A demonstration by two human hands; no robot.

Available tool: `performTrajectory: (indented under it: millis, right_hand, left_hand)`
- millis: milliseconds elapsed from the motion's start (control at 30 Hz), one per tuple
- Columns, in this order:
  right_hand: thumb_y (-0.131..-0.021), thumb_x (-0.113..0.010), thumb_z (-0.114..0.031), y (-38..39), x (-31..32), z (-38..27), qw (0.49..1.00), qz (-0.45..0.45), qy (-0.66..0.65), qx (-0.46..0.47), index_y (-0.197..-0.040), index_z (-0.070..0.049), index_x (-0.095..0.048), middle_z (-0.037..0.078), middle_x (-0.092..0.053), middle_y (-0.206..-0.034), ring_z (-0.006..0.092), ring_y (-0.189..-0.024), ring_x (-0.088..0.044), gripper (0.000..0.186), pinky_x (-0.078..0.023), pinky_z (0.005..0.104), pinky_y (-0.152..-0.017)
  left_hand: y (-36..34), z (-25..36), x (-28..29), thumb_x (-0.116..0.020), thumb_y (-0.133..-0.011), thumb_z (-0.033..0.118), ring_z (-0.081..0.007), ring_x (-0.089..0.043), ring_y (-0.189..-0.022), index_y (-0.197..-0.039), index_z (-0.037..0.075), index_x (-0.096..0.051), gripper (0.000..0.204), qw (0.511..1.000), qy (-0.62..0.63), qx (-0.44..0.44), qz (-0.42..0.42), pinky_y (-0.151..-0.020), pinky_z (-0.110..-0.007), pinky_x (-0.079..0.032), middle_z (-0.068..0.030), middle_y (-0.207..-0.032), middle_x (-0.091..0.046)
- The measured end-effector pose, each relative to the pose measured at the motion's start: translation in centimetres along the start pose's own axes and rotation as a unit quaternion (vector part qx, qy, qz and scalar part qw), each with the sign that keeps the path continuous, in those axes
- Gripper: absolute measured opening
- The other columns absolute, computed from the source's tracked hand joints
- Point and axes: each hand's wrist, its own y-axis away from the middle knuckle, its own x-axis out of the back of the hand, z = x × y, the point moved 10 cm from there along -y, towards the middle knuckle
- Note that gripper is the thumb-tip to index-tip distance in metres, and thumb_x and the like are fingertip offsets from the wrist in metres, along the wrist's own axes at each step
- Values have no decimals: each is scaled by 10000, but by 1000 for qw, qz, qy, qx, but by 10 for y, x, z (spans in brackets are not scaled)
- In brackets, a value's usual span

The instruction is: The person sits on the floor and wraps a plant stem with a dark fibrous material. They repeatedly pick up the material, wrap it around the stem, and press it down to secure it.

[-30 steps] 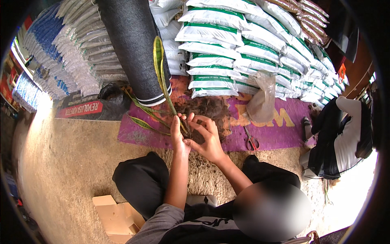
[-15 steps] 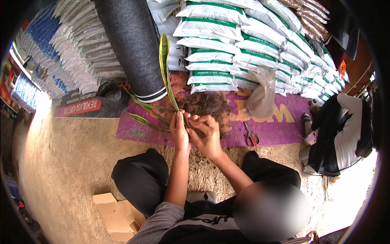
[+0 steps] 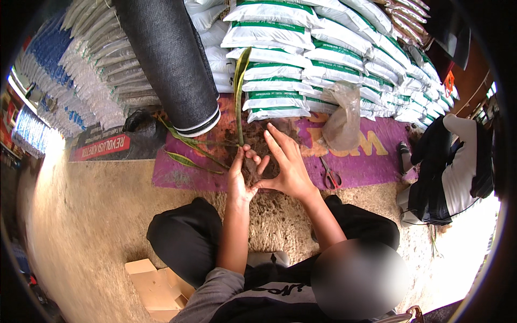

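My left hand (image 3: 238, 180) is closed around the base of an upright snake plant leaf (image 3: 240, 81), green with yellow edges. A dark clump of soil (image 3: 250, 171) shows at the base, between my two hands. My right hand (image 3: 291, 169) is beside it with its fingers stretched out and spread. Its thumb reaches across to the clump near my left palm. Behind both hands lies a pile of loose dark soil (image 3: 277, 129) on a purple banner (image 3: 355, 182). More snake plant leaves (image 3: 186, 161) lie on the banner to the left.
Red-handled scissors (image 3: 332, 178) and a clear plastic bag (image 3: 343, 124) lie to the right. A dark rolled fabric column (image 3: 167, 64) stands ahead, before stacked white and green sacks (image 3: 274, 70). Another person (image 3: 447, 172) sits at the right. An opened cardboard box (image 3: 156, 288) is at lower left.
The upright leaf has shifted right and a little down. My right hand has opened from a bent-finger pose near the leaf's base, its fingers now spread and pointing away. The soil clump shows more.
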Motion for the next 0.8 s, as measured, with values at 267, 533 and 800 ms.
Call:
performTrajectory:
  millis: [267, 533, 800]
  right_hand:
    - [-430, -831, -324, 7, 5, 7, 999, 27, -20, 8, -1383, -107, -362, 142, -346, -1408, 355, -1235, -389, 1083, -295, 483, -1015]
    - [-524, -804, -179, -2, 0, -15, 1000, 2, -8, 3, -1176, -105, -583, 144, -369, -1384, 358, -1243, -386, 692, -341, 457, -992]
    - [-717, -670, -104, 12, -51, -37, 998, -62, 12, 28, -1232, -55, -541, 186, -333, -1410, 382, -1285, -331, 533, -301, 463, -1033]
  left_hand:
    - [-1, -10, 1, -493, -948, 282, -107, -577, -733, -952, 101, -495, 181, 996, -83, -15, 0, -803, -353, -559, 20, -798, -499]
    - [-1, 19, 17, -498, -944, 278, -157, -609, -931, -946, 105, -526, 175, 987, -96, -100, 76, -855, -314, -529, -22, -992, -598]
    - [2, 33, 57, -488, -947, 295, -215, -573, -1051, -987, 89, -515, 212, 983, -56, -134, 110, -908, -392, -493, -69, -1041, -593]
